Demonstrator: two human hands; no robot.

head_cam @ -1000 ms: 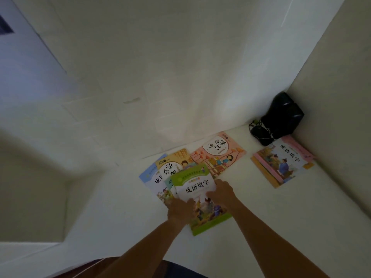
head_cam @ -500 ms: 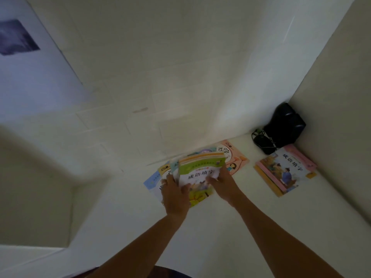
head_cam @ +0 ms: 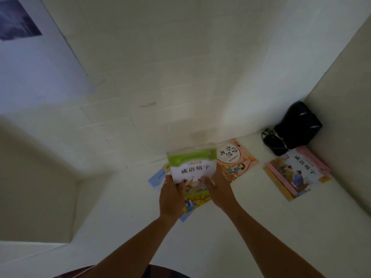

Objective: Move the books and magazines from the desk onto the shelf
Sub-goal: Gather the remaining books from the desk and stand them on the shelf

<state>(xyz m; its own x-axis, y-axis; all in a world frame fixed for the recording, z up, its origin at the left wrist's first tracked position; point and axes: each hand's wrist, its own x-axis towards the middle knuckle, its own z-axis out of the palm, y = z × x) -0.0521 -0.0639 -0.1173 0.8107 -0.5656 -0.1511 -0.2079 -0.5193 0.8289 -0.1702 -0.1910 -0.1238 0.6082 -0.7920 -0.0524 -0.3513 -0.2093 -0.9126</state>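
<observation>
Both hands clamped on green book (head_cam: 191,167), mid-frame: left hand (head_cam: 170,197) at left edge, right hand (head_cam: 219,190) at right. Pink book (head_cam: 236,159) on counter (head_cam: 261,227); stack (head_cam: 297,173) at right.

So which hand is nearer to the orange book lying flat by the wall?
The right hand. It grips the right edge of the green book, right beside the orange book. The left hand holds the green book's left edge, on the far side from it.
</observation>
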